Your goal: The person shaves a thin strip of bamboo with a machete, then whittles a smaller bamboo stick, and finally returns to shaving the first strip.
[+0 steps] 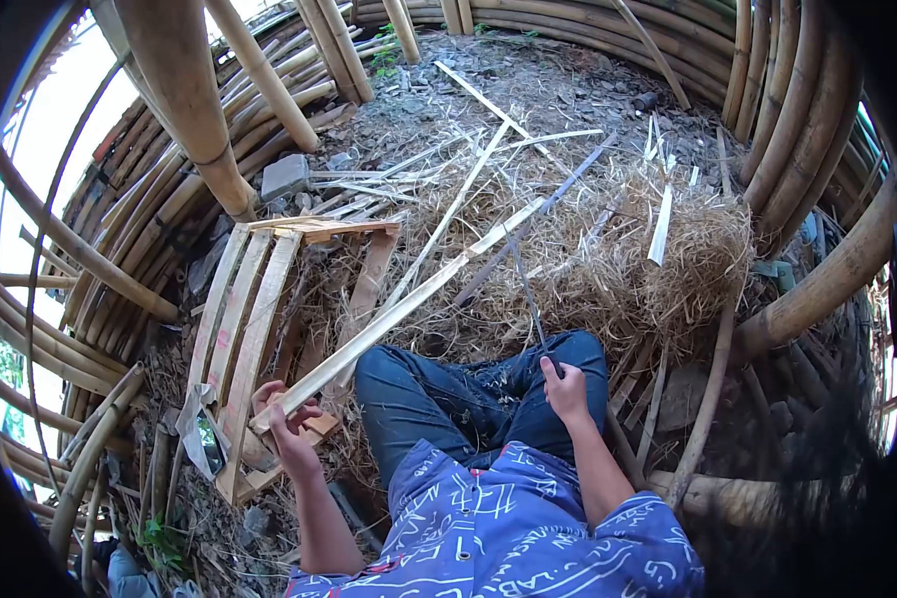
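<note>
My left hand (287, 424) is closed around the near end of a long, pale split-bamboo strip (409, 311). The strip slants up and away to the right, over my left knee, its far end above the shavings. In my right hand (568, 391), resting at my right thigh, is the dark handle of a knife (527, 289). Its long thin blade points forward, and the tip overlaps the strip near its far end in this view. I sit cross-legged, with small shavings scattered over my jeans (409, 394).
A slatted wooden crate (231, 344) stands at my left. Ahead lies a heap of curly bamboo shavings (608, 269) with loose strips (468, 199) across it. A grey block (286, 176) sits beyond the crate. Thick bamboo poles (184, 95) rise around me, more poles (807, 110) at right.
</note>
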`<state>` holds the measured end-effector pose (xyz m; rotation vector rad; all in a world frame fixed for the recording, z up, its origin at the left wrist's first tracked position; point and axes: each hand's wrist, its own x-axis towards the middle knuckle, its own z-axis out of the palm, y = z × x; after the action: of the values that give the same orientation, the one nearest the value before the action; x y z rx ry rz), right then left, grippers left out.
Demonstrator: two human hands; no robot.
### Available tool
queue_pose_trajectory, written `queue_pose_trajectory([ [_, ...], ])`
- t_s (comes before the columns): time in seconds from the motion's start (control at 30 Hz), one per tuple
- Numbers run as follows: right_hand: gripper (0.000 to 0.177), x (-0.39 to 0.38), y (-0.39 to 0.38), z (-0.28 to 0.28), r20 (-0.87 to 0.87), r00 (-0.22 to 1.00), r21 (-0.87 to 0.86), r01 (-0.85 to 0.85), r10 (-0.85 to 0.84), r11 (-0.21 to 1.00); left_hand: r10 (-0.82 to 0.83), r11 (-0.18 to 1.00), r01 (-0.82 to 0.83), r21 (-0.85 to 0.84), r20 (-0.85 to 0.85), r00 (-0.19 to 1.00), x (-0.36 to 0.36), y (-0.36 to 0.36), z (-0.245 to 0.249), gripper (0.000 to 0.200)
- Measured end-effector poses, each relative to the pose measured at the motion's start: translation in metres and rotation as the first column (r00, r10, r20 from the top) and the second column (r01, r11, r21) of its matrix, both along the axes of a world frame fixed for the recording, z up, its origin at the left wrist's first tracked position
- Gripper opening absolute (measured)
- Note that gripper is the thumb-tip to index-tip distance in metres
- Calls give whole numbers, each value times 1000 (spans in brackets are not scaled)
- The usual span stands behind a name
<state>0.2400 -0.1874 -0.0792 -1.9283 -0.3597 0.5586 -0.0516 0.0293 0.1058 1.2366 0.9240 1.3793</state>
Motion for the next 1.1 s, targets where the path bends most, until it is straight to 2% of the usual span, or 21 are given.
queue_pose_trajectory([
  [0.07,53,-2,0,5,-12,1000,0,-6,6,1000,-47,999,44,-21,-175,983,-12,7,-12,31],
  [0.1,53,-3,1,6,-25,1000,4,-7,7,1000,-163,986,157,-55,-138,977,-21,9,-18,33],
  [0.13,53,-4,2,7,-25,1000,5,-11,11,1000,-160,987,153,-54,-138,977,-27,8,-24,33],
  [0.2,53,-6,2,9,-5,1000,-1,-13,13,1000,-189,979,191,-76,36,981,-38,1,-34,33],
  [0.27,54,-6,1,9,-22,999,13,-23,23,1000,-143,988,145,-50,49,989,-58,-3,-45,34],
  [0.4,54,-8,1,14,-95,995,73,8,-1,997,-34,988,45,-145,78,996,-122,-11,-70,35],
  [0.5,55,-9,2,13,-106,994,80,-6,14,997,129,903,-71,-425,110,986,-171,-23,-88,33],
  [0.53,56,-10,3,13,-110,994,99,3,8,995,157,894,-97,-437,104,982,-183,-28,-91,33],
  [0.6,56,-12,4,13,-122,992,90,-29,40,996,-59,784,88,-614,68,996,-201,-42,-94,36],
  [0.63,55,-12,6,12,-135,990,92,-23,36,996,-19,697,99,-710,120,993,-208,-47,-96,34],
  [0.67,54,-13,7,11,-148,989,95,-13,27,995,7,692,82,-717,120,993,-221,-51,-108,34],
  [0.7,54,-14,9,11,-148,988,87,-32,45,996,-31,795,-169,-582,-318,948,-232,-50,-126,32],
  [0.73,54,-15,10,12,-145,989,79,-29,41,996,-10,880,-325,-347,-697,717,-244,-53,-142,32],
  [0.77,53,-17,9,12,-142,989,69,-22,31,997,124,927,-376,-17,-930,346,-229,-57,-121,32],
  [0.8,53,-18,8,12,-144,989,54,-27,34,998,112,924,-380,-30,-932,345,-208,-56,-96,32],
  [0.87,52,-19,9,12,-121,989,82,-74,84,994,156,978,-209,22,-744,650,-162,-51,-44,35],
  [0.93,51,-22,10,11,-148,984,83,-88,99,993,-107,994,81,-76,-466,878,-121,-57,4,41],
  [0.97,51,-25,11,10,-161,983,92,-74,88,993,-273,952,305,40,-343,899,-100,-60,29,42],
  [1.03,50,-29,11,7,-176,981,105,-63,81,992,-619,737,616,277,-88,781,-56,-64,65,43],
  [1.07,50,-31,11,10,-179,980,83,-72,86,994,-768,601,696,392,42,639,-42,-68,76,44],
  [1.1,51,-34,10,14,-170,980,87,-86,100,992,-763,614,695,374,59,643,-40,-75,87,44],
])
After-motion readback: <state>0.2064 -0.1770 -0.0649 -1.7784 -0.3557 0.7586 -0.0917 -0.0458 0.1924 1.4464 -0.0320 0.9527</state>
